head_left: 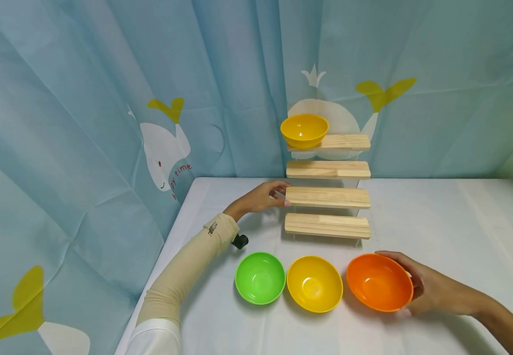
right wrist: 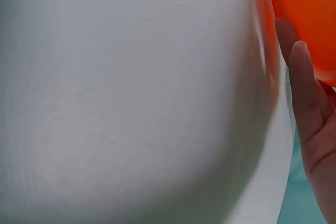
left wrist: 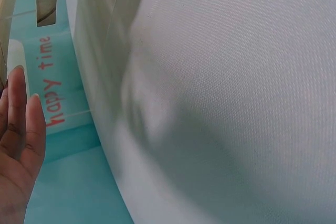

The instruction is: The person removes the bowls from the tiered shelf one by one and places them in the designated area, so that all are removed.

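A four-step wooden display rack stands at the back of the table. My left hand holds the left end of its third board from the top, thumb at the front edge and fingers behind. In the left wrist view, the left hand's fingers reach up beside the wood. My right hand grips an orange bowl by its right side, fingers at the far rim and thumb at the near rim. Left of it are a yellow bowl and a green bowl, both upright.
Another yellow bowl sits on the left end of the rack's top board. A small black object shows beside the left wrist. Behind the white-covered table hangs a blue curtain with whale prints.
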### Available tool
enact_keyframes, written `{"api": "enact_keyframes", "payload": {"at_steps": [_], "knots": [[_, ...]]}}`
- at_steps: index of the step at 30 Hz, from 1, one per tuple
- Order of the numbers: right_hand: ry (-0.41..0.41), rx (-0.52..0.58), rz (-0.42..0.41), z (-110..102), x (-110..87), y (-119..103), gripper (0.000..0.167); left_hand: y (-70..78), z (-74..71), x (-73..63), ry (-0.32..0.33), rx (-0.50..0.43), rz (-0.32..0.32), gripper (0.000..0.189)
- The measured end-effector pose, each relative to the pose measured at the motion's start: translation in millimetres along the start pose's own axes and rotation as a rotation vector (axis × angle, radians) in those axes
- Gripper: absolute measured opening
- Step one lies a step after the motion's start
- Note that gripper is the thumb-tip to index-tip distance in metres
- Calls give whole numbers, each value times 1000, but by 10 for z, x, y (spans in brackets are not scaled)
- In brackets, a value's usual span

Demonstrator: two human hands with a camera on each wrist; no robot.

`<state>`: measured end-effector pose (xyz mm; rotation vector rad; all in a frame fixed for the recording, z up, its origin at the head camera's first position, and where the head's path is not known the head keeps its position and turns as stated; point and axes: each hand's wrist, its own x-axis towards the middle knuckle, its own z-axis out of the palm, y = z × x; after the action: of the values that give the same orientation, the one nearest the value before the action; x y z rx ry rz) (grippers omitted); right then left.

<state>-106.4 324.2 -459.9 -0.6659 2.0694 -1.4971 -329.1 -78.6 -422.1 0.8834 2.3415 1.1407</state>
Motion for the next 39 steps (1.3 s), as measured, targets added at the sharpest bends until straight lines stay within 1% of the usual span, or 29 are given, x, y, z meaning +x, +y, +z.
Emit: {"api": "enact_keyframes", "payload": {"at_steps": [7, 9, 10, 11, 13, 16, 19, 20, 21, 23, 25, 29, 31, 35, 39], "knots": [[-8, -16, -32, -2, -2, 45, 91, 0, -4, 3, -3, 7, 2, 60], [-10, -13, -20, -6, -5, 52, 90, -1, -5, 6, -4, 8, 5, 60], [-7, -6, 5, -4, -7, 50, 90, -1, -5, 7, -4, 8, 6, 60], [-10, -1, 11, -5, -10, 53, 90, -1, -6, 8, -5, 9, 8, 60], [-10, 23, 61, 1, -13, 47, 90, 5, -7, 7, -6, 8, 7, 60], [-28, 57, 80, 7, -14, 46, 91, 7, -8, 7, -6, 9, 4, 60], [-62, 76, 11, 10, -18, 64, 91, 8, -10, 4, -5, 7, 4, 60], [-66, 84, 1, 13, -21, 61, 90, 5, -9, 4, -4, 7, 5, 60], [-61, 85, 8, 19, -28, 57, 91, 2, -9, 6, -3, 8, 7, 60], [-66, 85, -9, 25, -31, 63, 91, -1, -9, 5, -2, 8, 10, 59], [-54, 79, 23, 32, -38, 59, 92, -4, -9, 6, -1, 7, 11, 59], [-77, 61, 28, 28, -36, 73, 92, -3, -11, 3, -4, -1, 10, 59], [-104, 60, -11, 18, -34, 90, 93, -5, -13, 3, -3, -5, 11, 59], [-137, 92, -64, 1, -34, 118, 94, -9, -12, 6, 0, -8, 8, 59], [-136, 105, -57, 3, -30, 127, 94, -13, -6, 11, -5, -14, 3, 60]]}}
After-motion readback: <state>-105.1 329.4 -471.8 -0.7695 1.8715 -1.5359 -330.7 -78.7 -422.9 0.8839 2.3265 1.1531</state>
